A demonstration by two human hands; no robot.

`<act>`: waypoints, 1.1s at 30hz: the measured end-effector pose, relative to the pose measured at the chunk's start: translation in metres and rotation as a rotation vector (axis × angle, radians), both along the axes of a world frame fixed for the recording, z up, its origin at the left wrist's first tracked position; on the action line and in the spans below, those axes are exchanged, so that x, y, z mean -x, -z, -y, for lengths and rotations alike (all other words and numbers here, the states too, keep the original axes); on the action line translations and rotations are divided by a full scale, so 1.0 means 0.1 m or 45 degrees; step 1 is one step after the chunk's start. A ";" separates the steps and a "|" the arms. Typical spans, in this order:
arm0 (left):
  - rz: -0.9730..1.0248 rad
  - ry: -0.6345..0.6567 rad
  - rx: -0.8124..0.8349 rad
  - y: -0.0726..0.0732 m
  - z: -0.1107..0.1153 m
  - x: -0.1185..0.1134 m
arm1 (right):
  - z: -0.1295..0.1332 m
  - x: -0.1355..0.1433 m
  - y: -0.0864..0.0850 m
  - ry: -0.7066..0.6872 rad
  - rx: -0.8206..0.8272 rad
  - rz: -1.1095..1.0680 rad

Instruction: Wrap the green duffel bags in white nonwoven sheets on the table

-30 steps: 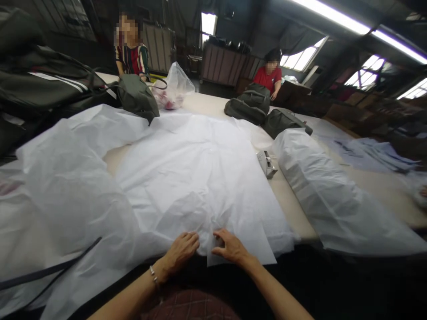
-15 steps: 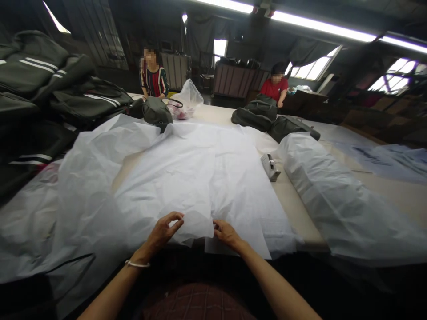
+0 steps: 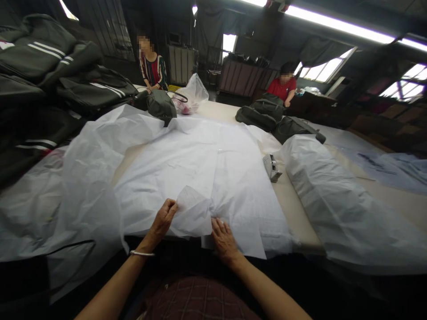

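Thin white sheets, translucent like plastic film or tissue paper, lie in overlapping layers across the table in front of me. My left hand, a pale bangle on its wrist, pinches the lifted corner of the top sheet and folds it back. Near the table's front edge, my right hand lies flat on the sheets with its fingers stretched out, just right of the turned-up part. The sheet is creased between the two hands.
Dark green bags with white stripes are heaped at left, beside crumpled plastic. A tape dispenser stands right of the sheets, near a long plastic-wrapped bundle. Two people work across the table beside more dark bags.
My left hand has closed on the top sheet's corner and lifted it up and back. The right hand has gone from curled fingers at the sheet's edge to lying flat.
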State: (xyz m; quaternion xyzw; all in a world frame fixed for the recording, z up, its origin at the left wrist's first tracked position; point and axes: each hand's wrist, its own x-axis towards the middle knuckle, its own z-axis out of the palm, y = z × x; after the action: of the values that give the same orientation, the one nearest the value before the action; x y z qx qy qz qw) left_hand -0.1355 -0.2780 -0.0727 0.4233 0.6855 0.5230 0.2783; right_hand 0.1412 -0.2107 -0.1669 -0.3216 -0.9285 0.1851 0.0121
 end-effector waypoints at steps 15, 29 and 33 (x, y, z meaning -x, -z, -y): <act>0.001 -0.064 -0.022 0.12 0.00 -0.02 | -0.47 -0.26 -0.79 0.437 0.488 -0.850; -0.127 0.564 0.146 0.02 0.24 -0.13 | -0.17 0.14 -0.24 -0.138 0.515 -0.428; -0.460 0.758 0.163 0.25 0.23 -0.27 | -0.32 0.16 -0.18 0.341 0.876 -0.650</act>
State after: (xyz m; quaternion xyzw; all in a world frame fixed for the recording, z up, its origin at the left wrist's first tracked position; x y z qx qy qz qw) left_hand -0.1085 -0.3006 -0.0974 0.6719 0.6015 0.2916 0.3189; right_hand 0.1254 -0.1785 -0.1490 -0.3683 -0.7304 0.5534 0.1571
